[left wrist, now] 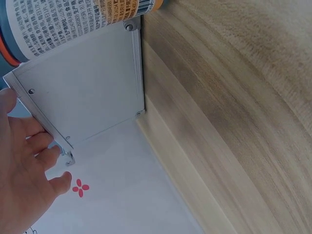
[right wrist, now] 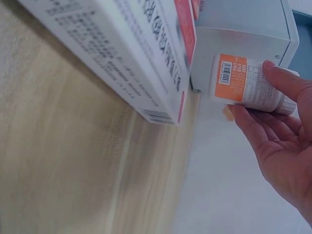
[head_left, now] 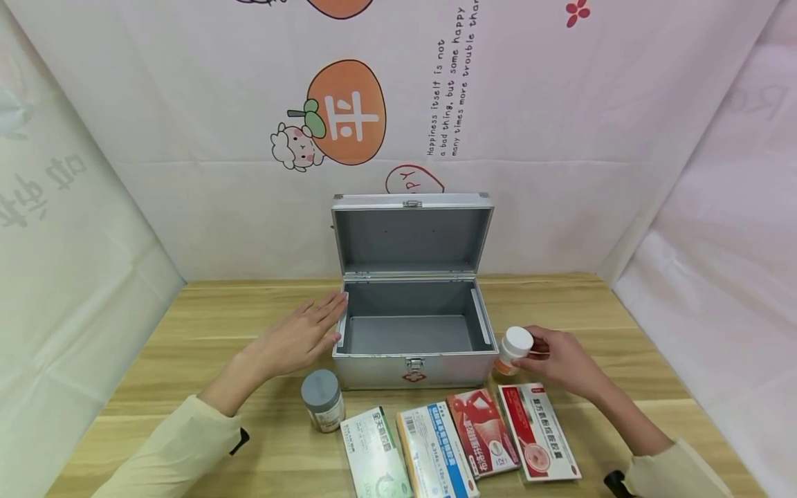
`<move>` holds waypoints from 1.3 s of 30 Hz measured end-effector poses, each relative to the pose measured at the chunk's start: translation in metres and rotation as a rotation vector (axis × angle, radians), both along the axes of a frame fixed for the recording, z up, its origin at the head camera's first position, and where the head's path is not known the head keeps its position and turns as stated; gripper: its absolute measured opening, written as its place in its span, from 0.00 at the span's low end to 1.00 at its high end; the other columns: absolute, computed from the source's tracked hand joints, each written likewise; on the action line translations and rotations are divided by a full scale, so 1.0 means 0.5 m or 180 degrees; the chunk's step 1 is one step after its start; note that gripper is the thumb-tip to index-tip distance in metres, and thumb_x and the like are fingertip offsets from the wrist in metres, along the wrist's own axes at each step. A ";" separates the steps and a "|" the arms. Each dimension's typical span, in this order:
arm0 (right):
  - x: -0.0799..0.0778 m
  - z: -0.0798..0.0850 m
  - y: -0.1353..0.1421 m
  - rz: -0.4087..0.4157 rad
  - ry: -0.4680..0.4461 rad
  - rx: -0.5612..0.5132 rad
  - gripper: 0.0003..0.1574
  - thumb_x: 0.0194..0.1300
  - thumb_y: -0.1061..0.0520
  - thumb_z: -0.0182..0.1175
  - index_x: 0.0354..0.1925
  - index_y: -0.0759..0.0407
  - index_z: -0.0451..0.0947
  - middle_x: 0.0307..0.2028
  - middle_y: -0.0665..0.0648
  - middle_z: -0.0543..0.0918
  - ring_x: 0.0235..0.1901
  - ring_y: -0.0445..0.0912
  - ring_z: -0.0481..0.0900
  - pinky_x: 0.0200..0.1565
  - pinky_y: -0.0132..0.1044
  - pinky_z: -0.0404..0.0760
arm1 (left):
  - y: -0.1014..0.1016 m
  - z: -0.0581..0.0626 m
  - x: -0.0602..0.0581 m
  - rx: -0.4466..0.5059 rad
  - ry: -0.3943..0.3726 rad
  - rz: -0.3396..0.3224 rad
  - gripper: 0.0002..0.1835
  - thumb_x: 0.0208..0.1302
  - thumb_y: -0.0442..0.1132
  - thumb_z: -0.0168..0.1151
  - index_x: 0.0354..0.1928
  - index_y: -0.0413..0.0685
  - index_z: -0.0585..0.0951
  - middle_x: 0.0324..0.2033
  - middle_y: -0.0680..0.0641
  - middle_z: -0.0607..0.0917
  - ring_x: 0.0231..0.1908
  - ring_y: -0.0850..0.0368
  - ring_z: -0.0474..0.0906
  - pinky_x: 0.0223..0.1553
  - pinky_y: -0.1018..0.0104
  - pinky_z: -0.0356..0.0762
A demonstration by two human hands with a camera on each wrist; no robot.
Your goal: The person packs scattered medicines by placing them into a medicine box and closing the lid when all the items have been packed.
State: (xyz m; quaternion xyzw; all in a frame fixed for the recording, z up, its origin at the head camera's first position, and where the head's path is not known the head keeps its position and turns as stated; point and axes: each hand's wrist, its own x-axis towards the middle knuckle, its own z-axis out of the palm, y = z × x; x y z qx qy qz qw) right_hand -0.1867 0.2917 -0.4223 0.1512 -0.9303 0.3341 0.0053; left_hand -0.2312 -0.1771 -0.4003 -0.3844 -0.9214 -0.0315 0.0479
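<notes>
A silver metal first-aid box (head_left: 373, 372) stands with its lid raised, its grey inside bare. My left hand (head_left: 305, 332) rests on the box's left rim, fingers straight and together; in the left wrist view the hand (left wrist: 29, 170) lies along the top edge of the side wall. Beside the box's right front corner, my right hand (head_left: 563, 360) pinches a small white pill bottle (head_left: 517, 342) with an orange label. The right wrist view shows thumb and fingers on opposite sides of the bottle (right wrist: 248, 83), which appears raised off the table.
A grey-lidded jar (head_left: 322, 401) stands left of the box's front. Before the box lie several medicine boxes: a green-white box (head_left: 376, 453), a blue-white box (head_left: 436, 449), a red box (head_left: 482, 432) and a red-white box (head_left: 538, 432). A white printed cloth (head_left: 529, 207) hangs behind the wooden table.
</notes>
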 end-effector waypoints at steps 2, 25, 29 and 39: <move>0.003 0.004 -0.001 0.0000 0.0009 -0.0026 0.26 0.58 0.57 0.73 0.52 0.66 0.80 0.43 0.59 0.87 0.42 0.51 0.87 0.42 0.41 0.88 | 0.001 0.000 0.000 0.0000 -0.0006 0.0002 0.34 0.79 0.51 0.44 0.77 0.38 0.56 0.78 0.40 0.56 0.77 0.43 0.54 0.73 0.40 0.59; 0.030 0.069 -0.007 -0.0071 0.0167 -0.0099 0.27 0.58 0.57 0.73 0.53 0.69 0.79 0.43 0.64 0.87 0.41 0.56 0.88 0.39 0.38 0.88 | 0.002 -0.003 0.001 -0.0002 -0.0023 0.0010 0.34 0.79 0.51 0.43 0.77 0.37 0.56 0.78 0.40 0.55 0.77 0.43 0.53 0.73 0.41 0.58; 0.033 0.082 -0.008 -0.0074 0.0135 -0.0118 0.27 0.59 0.57 0.72 0.53 0.69 0.79 0.44 0.66 0.87 0.42 0.57 0.88 0.39 0.39 0.88 | 0.002 -0.003 0.001 0.0000 -0.0016 0.0008 0.34 0.79 0.51 0.43 0.76 0.37 0.56 0.78 0.39 0.55 0.77 0.43 0.53 0.73 0.41 0.58; 0.038 0.112 -0.015 -0.0076 0.0259 -0.0081 0.29 0.58 0.57 0.73 0.54 0.70 0.78 0.43 0.66 0.87 0.41 0.56 0.88 0.38 0.38 0.88 | 0.002 -0.001 0.002 0.0024 -0.0035 0.0018 0.33 0.79 0.50 0.44 0.76 0.37 0.56 0.78 0.39 0.55 0.77 0.42 0.53 0.73 0.41 0.58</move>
